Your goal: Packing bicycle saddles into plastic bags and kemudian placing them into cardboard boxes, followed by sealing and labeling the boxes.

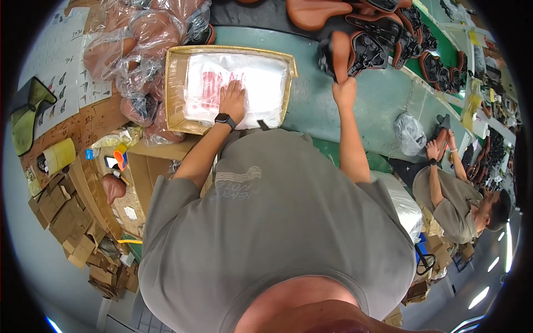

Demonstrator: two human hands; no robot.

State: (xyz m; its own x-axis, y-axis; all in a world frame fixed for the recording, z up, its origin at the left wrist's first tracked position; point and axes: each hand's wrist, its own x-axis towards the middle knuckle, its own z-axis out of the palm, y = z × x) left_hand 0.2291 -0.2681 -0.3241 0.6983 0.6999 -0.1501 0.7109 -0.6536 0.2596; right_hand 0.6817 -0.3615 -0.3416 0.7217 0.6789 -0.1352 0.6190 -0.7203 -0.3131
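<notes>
In the head view, the left hand (233, 100) lies flat, fingers extended, on white plastic bags (266, 77) inside a box (176, 94). The right hand (345, 91) is closed around the narrow end of a brown saddle (340, 53) over the green bench's (311, 105) far side. The saddle's long axis runs near to far, nose toward the person. The right arm reaches forward, nearly straight; the left forearm slants far and right.
</notes>
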